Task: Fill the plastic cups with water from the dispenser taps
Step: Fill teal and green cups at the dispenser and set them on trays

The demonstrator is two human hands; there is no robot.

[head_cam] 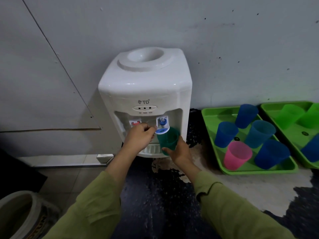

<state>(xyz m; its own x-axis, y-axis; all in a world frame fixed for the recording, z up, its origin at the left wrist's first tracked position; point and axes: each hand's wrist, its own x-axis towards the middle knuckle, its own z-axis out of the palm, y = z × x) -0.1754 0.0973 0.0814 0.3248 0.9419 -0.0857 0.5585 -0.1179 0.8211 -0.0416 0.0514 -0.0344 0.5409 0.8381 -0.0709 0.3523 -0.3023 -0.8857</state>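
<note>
A white water dispenser (145, 94) stands against the wall with a red tap (135, 123) and a blue tap (162, 125). My right hand (179, 152) grips a dark green plastic cup (168, 140) from below and holds it tilted under the blue tap. My left hand (140, 137) has its fingers curled on the blue tap's lever (161, 131). Whether water is flowing cannot be seen.
To the right, a green tray (215, 149) holds several blue cups and a pink cup (237, 155). A second green tray (276, 109) with green cups sits at the far right. A white drip tray (151, 150) lies under the taps. A round container (19, 214) is at bottom left.
</note>
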